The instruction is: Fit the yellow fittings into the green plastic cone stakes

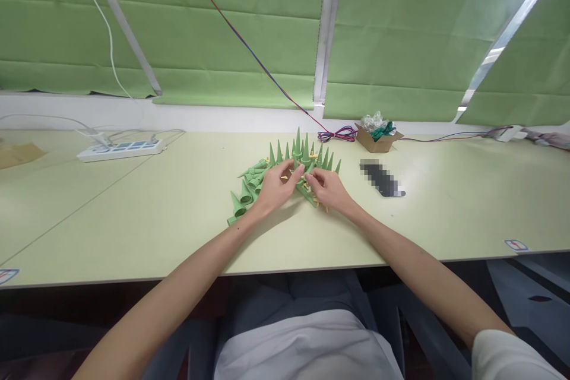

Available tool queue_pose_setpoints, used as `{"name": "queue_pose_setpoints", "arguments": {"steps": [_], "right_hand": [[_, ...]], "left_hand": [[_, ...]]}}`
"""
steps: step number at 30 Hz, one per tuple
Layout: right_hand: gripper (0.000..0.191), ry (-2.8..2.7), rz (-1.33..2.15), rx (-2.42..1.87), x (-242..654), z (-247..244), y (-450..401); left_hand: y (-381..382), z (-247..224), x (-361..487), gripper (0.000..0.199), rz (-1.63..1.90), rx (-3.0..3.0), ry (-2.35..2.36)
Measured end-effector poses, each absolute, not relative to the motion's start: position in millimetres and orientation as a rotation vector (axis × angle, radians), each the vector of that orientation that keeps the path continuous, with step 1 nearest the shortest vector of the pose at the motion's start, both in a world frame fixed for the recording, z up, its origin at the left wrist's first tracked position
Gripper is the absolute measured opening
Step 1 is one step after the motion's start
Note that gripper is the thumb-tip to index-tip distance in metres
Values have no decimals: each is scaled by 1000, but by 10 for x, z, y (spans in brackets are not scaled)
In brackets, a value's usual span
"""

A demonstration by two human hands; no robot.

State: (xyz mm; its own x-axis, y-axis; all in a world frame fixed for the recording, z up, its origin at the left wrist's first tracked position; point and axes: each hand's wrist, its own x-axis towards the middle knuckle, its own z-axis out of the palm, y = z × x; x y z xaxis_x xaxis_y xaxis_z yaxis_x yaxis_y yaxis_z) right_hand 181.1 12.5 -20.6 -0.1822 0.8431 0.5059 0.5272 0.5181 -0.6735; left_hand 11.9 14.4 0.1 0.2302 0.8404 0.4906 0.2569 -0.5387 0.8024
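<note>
Green cones point(298, 144) are pointing upright; on their near side, left hand point(276, 188) and right hand point(332, 188) are bunching fingers, grip unclear.

Over a dozen green cones point(298, 145) crowd the fingers point(295, 176) of two hands point(272, 191); right of the fingers are one cardboard box point(376, 143) and one pixelated object point(383, 178), left one power strip point(122, 151).

Your bench point(133, 219) carries a power strip point(122, 151) at left, a cardboard box point(377, 144), and a pixelated dark object point(382, 178), perhaps a phone.
</note>
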Motion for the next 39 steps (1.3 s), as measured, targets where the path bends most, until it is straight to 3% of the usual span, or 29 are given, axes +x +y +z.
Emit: {"name": "queue_pose_setpoints", "arguments": {"steps": [8, 12, 16, 26, 39], "right_hand": [[33, -1684, 384, -1109, 1819, -203, 102], [29, -1676, 404, -1064, 1826, -188, 83], [28, -1705, 424, -1018, 1838, -178, 74], [33, -1707, 451, -1027, 1858, -185, 83], [39, -1689, 462, -1063, 1823, -195, 94]], "left_hand": [[204, 4, 80, 37, 1453, 1734, 932], [263, -19, 62, 59, 1247, 1681, 971], [242, -3, 95, 65, 1017, 1658, 968], [208, 14, 57, 52, 926, 1837, 956], [268, -79, 87, 30, 1146, 2096, 1056]]}}
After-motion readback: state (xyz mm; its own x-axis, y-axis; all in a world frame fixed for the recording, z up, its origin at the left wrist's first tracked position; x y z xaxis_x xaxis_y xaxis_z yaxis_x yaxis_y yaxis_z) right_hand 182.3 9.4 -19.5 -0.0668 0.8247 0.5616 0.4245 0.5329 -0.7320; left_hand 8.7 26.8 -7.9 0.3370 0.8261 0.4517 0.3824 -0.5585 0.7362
